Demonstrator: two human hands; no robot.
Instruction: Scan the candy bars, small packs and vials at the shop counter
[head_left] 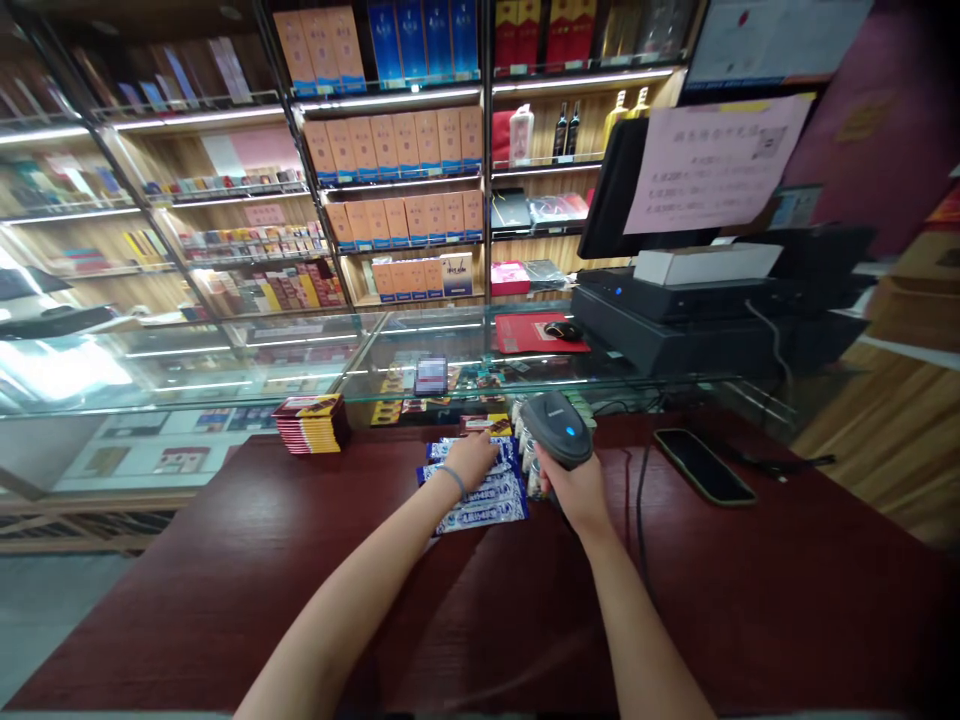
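My right hand [574,490] is closed round the handle of a dark grey barcode scanner [556,428], whose blue light is lit. Several blue-and-white printed packets [484,510] lie overlapping on the dark red table. Over the far packets is my left hand [471,462], a blue band at its wrist; its bent fingers grip the edge of one packet. Beside the packets, partly hidden behind the scanner and my right hand, stands a row of small pale packs [532,470]. A red-and-yellow box [480,424] sits just beyond my left hand.
A stack of red-and-yellow boxes [309,424] stands at the table's left. To the right lie a phone [705,466] and cables. Behind runs a glass counter [420,335] with a mouse [562,330] and a monitor [611,190]. Shelves of boxed goods fill the back wall.
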